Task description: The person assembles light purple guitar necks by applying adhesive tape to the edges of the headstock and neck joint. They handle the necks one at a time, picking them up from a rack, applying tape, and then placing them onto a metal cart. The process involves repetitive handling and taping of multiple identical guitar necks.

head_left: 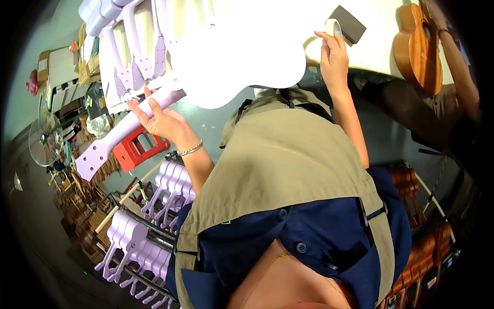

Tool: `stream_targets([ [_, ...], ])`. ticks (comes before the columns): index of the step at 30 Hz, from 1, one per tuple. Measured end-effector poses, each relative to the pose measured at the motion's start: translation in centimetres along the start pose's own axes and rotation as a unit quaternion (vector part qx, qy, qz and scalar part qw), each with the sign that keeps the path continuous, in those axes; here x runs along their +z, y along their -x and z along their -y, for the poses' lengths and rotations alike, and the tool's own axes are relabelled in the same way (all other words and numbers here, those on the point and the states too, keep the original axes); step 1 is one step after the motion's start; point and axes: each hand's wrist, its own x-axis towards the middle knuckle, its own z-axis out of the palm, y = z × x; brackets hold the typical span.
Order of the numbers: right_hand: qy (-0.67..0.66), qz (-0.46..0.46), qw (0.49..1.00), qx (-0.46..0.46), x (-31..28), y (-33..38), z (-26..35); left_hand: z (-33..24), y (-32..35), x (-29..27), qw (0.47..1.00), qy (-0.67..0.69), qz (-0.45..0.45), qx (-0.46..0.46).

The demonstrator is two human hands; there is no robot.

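A lavender ukulele lies across the front of the worktable. Its neck [119, 130] slants down to the left, and its body [242, 67] is bleached white by glare. My left hand [167, 122] grips the neck near the body, thumb on the near side and fingers partly behind it. Just off the body's right side, my right hand [334, 54] is closed on a pale curved strip [332, 24], whose exact kind I cannot make out. A dark grey block [351, 24] rests beside that strip on the table.
More lavender ukuleles [136, 46] lie at the table's far left. A brown wooden ukulele [418, 49] stands at right under another person's hand [435, 14]. Below are a red stool [138, 148] and racks of lavender ukuleles [136, 242] and brown ones [422, 257].
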Motion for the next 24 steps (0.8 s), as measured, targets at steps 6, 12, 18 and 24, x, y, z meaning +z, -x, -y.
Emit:
stream_targets([
  [6,0.018,0.024,0.999,0.017,-0.2,0.0,-0.2,-1.1,0.3,1.5,0.999,-0.018,0.013,0.026],
  [12,0.031,0.059,0.998,0.015,-0.2,0.3,-0.1,-1.8,-0.2,2.4,0.998,-0.033,0.016,0.048],
  [18,0.033,0.071,0.997,0.012,0.0,0.9,0.0,-2.2,-0.2,3.7,0.995,-0.020,-0.017,0.094],
  [24,0.077,0.094,0.992,0.036,0.4,1.4,-1.0,-1.4,-2.0,3.6,0.992,0.125,-0.010,0.013],
])
